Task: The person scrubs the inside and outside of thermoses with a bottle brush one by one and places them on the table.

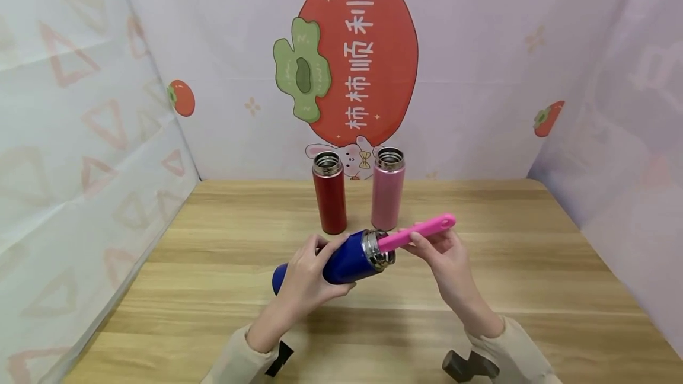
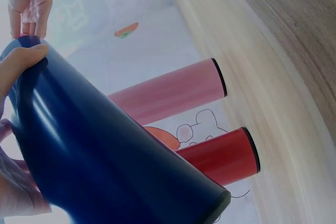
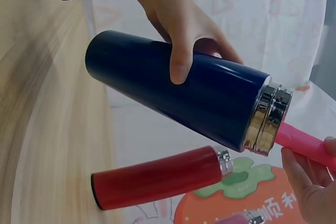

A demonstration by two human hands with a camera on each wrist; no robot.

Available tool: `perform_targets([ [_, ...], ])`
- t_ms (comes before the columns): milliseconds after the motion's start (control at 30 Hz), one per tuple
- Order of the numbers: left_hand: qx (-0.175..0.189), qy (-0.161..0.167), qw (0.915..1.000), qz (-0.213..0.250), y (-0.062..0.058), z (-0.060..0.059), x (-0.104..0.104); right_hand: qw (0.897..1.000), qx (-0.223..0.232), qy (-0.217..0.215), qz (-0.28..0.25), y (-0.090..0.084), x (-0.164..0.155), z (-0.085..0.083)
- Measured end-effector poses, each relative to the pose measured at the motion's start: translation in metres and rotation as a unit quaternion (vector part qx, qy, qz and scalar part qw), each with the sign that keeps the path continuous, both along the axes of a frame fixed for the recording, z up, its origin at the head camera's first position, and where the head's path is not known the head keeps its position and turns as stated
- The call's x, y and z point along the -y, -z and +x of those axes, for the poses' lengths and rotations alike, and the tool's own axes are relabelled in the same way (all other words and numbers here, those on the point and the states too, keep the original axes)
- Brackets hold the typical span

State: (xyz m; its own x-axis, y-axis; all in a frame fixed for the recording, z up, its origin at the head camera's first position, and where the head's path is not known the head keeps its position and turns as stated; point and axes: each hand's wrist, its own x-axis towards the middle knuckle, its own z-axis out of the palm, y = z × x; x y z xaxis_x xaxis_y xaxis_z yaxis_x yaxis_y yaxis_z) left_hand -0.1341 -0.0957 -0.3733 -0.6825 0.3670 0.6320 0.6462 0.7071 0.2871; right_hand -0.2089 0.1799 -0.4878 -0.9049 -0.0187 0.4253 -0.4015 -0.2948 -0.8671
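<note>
A pink stick (image 1: 418, 233) is poking into a blue bottle (image 1: 348, 261).
Above the counter (image 1: 213, 242), the left hand (image 1: 305, 272) is gripping the bottle; the right hand (image 1: 447, 259) is pinching the stick between fingers. The bottle is looking hard and maybe slippery, so hold its middle. It is leaning and shining, with a silver neck (image 3: 262, 121).

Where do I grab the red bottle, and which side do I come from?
Probably round the middle of the red bottle, coming from the left. It stands upright, and its straight, round body should suit a wrapped grip. The pink bottle stands on its right, and the blue bottle is held in front. I'd avoid its open metal neck.
</note>
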Motion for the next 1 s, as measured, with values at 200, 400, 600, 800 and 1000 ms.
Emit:
perform_targets([
  [200,-0.004,0.002,1.0,-0.006,0.0,-0.004,-0.001,1.0,-0.011,-0.001,0.002,0.0,-0.003,-0.006],
  [400,0.006,0.001,1.0,-0.005,-0.001,-0.005,-0.001,1.0,-0.008,-0.001,-0.003,-0.001,-0.006,-0.01],
  [600,0.001,-0.004,0.9999,-0.011,0.0,-0.006,0.0,0.998,-0.025,-0.005,-0.051,-0.003,-0.019,-0.016],
  [800,-0.006,-0.012,0.9998,-0.017,-0.001,-0.007,0.001,0.993,-0.056,-0.012,-0.099,-0.031,-0.036,-0.01],
  [1000,-0.021,-0.017,0.9994,-0.023,0.0,-0.007,0.005,0.989,-0.054,0.011,-0.137,-0.109,-0.018,0.038],
])
